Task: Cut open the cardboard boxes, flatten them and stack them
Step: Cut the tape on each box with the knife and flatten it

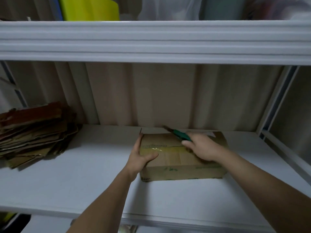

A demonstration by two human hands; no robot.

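My left hand [140,156] grips the cardboard box [181,158] at its left end: fingers straight against the side, thumb hooked over the top onto the yellowish tape [168,149]. My right hand [202,146] is curled round a green-handled cutter [180,134], blade end pointing to the upper left, above the box top; blurred, so contact unclear. Box sits closed at center right of frame on the white shelf [84,174]. Stack of flattened cardboard [35,133] lies at the left edge, well apart from it.

2 bare forearms [104,195], no sleeves, no rings
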